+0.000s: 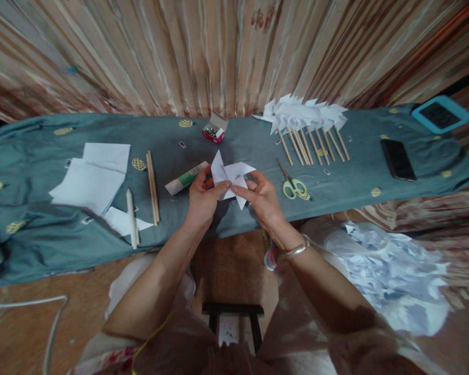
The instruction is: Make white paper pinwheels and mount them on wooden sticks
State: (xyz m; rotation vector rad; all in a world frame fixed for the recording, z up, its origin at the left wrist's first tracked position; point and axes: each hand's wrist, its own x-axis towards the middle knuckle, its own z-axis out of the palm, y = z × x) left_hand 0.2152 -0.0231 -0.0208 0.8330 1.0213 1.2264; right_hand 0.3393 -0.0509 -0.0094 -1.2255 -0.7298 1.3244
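A white paper pinwheel with folded blades is held up between my two hands over the front edge of the table. My left hand grips its left side, the thumb pressed near the centre. From the right, my right hand pinches it with the thumb also close to the middle. A glue stick with a green and white label lies just left of my left hand. Behind the pinwheel stands an open small red box of metal pins. Green-handled scissors rest to the right of my right hand.
Finished pinwheels on sticks lie in a row at the back. White paper sheets, wooden sticks and a white pen-like tool are at left. A phone and a blue-framed device lie right. A bag of paper scraps stands below.
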